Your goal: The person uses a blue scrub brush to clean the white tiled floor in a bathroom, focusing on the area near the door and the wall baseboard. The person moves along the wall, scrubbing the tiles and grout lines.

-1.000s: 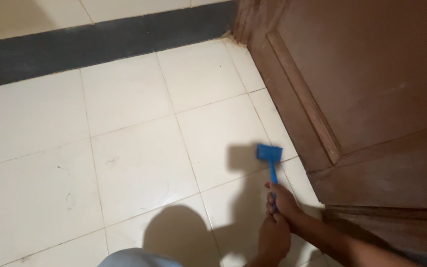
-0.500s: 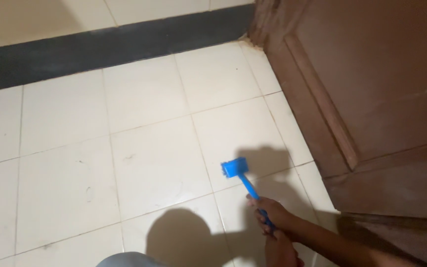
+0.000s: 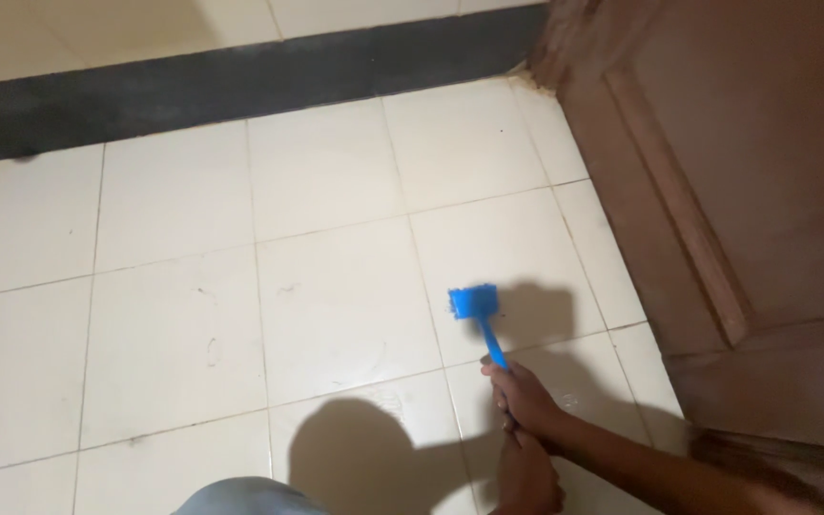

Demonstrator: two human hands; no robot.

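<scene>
Both hands, right and left, grip the blue brush handle at lower centre, its head on the tiled floor.

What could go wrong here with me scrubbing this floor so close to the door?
The blue brush works close to the wooden door; a wide stroke could knock its panel. Both hands, right hand and left hand, crowd the thin handle, so the grip might slip. Scrubbed white tiles may turn slippery.

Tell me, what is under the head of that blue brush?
Pale floor tiles lie under the blue brush, its shadow falling to the right. The patch directly beneath its head is covered.
</scene>
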